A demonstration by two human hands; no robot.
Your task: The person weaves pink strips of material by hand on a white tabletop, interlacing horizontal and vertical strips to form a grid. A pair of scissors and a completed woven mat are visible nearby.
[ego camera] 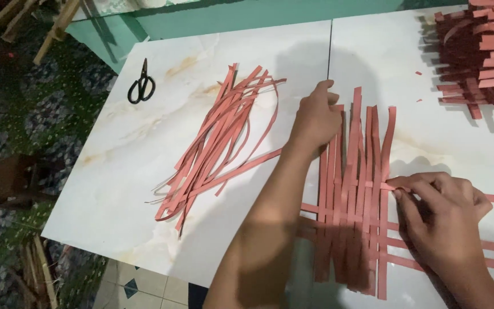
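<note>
Item: woven mat of pink paper strips, part-made, lying flat on the white marbled tabletop directly in front of you.

- Left hand — palm down, fingers spread and pressing on the upper ends of the upright strips; it pins them and grips nothing.
- Right hand — thumb and forefinger pinched shut on the tip of a crosswise strip at the mat's right edge.
- Handling, as judged: the strips look thin, very light and limp, likely to crease, tear or slide out of the weave. You would do best to hold each one near its end, flat between finger pads, while the other palm keeps the mat down.
- Nearby: a loose bundle of spare strips to the left; black scissors beyond it; a stack of finished weaving at the far right.
</note>
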